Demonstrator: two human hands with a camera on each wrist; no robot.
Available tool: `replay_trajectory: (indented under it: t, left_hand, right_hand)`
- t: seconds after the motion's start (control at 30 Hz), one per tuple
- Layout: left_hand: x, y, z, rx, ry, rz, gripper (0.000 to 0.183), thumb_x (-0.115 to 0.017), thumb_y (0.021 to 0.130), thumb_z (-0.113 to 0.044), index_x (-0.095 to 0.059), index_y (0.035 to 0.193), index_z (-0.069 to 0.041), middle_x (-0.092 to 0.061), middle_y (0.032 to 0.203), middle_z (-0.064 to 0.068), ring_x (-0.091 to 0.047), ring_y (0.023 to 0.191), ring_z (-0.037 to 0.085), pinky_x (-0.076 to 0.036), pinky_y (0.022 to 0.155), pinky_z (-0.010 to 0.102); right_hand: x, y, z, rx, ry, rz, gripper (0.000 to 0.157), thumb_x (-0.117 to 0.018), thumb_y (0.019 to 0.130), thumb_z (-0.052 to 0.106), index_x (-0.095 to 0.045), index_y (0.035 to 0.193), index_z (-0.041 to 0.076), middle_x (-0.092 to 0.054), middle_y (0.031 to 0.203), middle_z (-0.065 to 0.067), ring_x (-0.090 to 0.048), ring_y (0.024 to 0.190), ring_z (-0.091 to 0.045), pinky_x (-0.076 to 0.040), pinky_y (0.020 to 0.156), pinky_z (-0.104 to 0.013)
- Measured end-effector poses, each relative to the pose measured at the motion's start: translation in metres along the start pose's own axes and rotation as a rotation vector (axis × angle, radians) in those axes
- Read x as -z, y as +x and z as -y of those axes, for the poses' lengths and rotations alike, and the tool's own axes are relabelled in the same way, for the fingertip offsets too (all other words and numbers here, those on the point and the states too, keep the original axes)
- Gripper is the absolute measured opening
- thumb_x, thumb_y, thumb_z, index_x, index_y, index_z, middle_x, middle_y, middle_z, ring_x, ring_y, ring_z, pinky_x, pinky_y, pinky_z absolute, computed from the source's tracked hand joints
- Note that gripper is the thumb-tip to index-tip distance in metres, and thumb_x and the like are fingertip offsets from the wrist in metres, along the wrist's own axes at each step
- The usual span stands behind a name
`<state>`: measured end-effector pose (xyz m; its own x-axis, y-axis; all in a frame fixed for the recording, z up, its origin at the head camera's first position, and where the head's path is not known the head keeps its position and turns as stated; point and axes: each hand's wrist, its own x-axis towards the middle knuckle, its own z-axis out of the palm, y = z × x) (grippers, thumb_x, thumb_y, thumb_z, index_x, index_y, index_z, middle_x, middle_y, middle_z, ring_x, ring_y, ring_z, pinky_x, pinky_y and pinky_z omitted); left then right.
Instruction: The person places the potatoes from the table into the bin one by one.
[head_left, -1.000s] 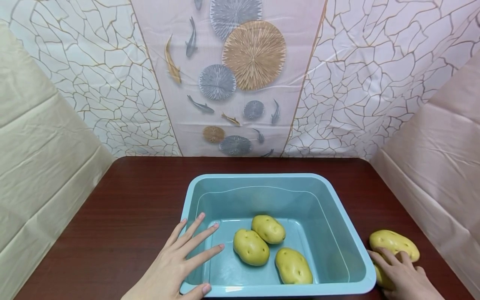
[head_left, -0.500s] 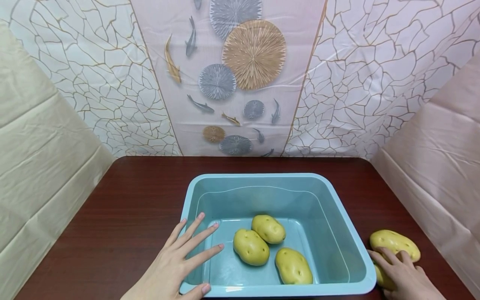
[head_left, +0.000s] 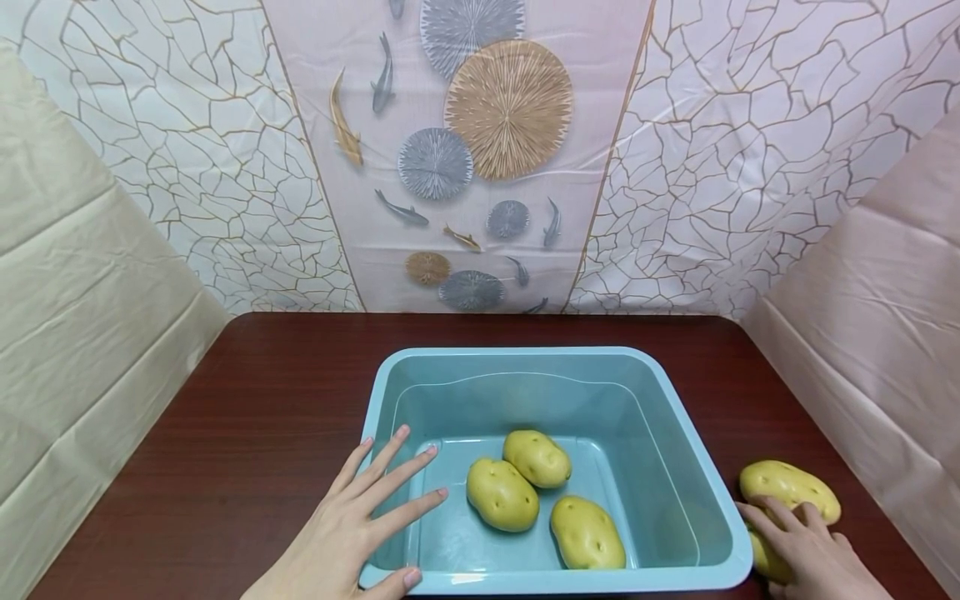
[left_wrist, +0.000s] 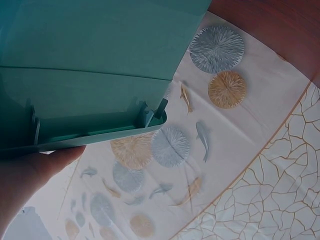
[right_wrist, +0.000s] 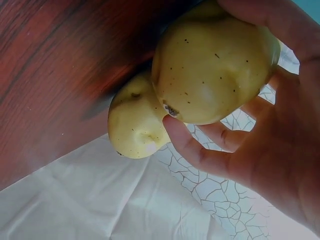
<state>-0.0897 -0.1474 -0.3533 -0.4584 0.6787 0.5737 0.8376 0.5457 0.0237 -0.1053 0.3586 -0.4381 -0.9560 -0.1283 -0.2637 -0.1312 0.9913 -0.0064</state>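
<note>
Gripped potato: a yellow, dark-specked potato beside the right front corner of a pale-blue plastic tub, near the right edge of the red-brown wood-grain desk.
Its axis: mostly covered, so I cannot tell; a dark-scarred end meets a fingertip.
Right hand: fingers curled round that potato, which sits beneath them.
Farther potato: a yellow oval just beyond, long axis roughly along the desk's back edge, right end angled slightly frontward.
Left hand: fingers straight, spread over the tub's left front corner.
</note>
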Motion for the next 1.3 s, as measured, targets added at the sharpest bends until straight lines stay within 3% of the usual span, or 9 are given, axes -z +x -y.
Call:
replay_trajectory:
  t: [0.17, 0.3, 0.5, 0.73, 0.97, 1.3]
  left_hand:
    - [0.0, 0.0, 0.0, 0.003, 0.002, 0.002, 0.049, -0.035, 0.09, -0.049, -0.047, 0.13, -0.022, -0.034, 0.143, 0.007, -0.018, 0.136, 0.034, 0.001, 0.111, 0.04]
    - [0.0, 0.0, 0.0, 0.002, 0.002, 0.004, 0.05, -0.036, 0.09, -0.049, -0.047, 0.13, -0.022, -0.034, 0.143, 0.007, -0.018, 0.136, 0.034, 0.001, 0.111, 0.04]
    - [0.0, 0.0, 0.0, 0.009, 0.009, 0.015, 0.05, -0.036, 0.089, -0.05, -0.046, 0.13, -0.023, -0.034, 0.143, 0.006, -0.019, 0.136, 0.034, 0.002, 0.111, 0.04]
    - [0.0, 0.001, -0.001, 0.006, 0.007, 0.006, 0.05, -0.035, 0.09, -0.05, -0.047, 0.13, -0.022, -0.034, 0.143, 0.006, -0.019, 0.136, 0.034, 0.001, 0.111, 0.04]
    - [0.0, 0.001, -0.001, 0.008, 0.007, 0.012, 0.05, -0.035, 0.09, -0.05, -0.046, 0.13, -0.023, -0.034, 0.143, 0.006, -0.018, 0.137, 0.033, 0.002, 0.111, 0.04]
    - [0.001, 0.0, 0.0, 0.002, 0.01, 0.01, 0.05, -0.035, 0.09, -0.05, -0.046, 0.13, -0.022, -0.034, 0.143, 0.007, -0.02, 0.135, 0.034, 0.002, 0.111, 0.04]
  right_hand:
    - [0.003, -0.002, 0.002, 0.0, 0.006, -0.001, 0.081, -0.081, 0.049, 0.035, -0.051, 0.121, 0.016, -0.046, 0.12, -0.008, -0.042, 0.086, -0.027, -0.04, 0.057, -0.041]
    - [0.006, -0.005, 0.003, 0.016, -0.005, -0.049, 0.08, -0.081, 0.049, 0.035, -0.05, 0.121, 0.017, -0.047, 0.119, -0.007, -0.044, 0.085, -0.026, -0.039, 0.055, -0.04]
    - [0.01, -0.011, 0.004, 0.024, -0.026, -0.125, 0.08, -0.081, 0.048, 0.033, -0.05, 0.121, 0.02, -0.05, 0.116, -0.005, -0.046, 0.089, -0.031, -0.04, 0.055, -0.041]
    - [0.016, -0.012, 0.002, 0.021, -0.004, -0.129, 0.081, -0.081, 0.047, 0.031, -0.049, 0.121, 0.022, -0.048, 0.113, -0.003, -0.043, 0.092, -0.038, -0.04, 0.054, -0.04]
    - [0.021, -0.014, 0.002, 0.028, -0.014, -0.154, 0.082, -0.08, 0.048, 0.029, -0.049, 0.122, 0.016, -0.048, 0.114, -0.007, -0.039, 0.096, -0.044, -0.041, 0.055, -0.043]
    - [0.03, -0.019, -0.001, 0.017, -0.066, -0.248, 0.082, -0.081, 0.045, 0.029, -0.05, 0.119, 0.017, -0.047, 0.115, -0.007, -0.043, 0.087, -0.033, -0.039, 0.052, -0.039]
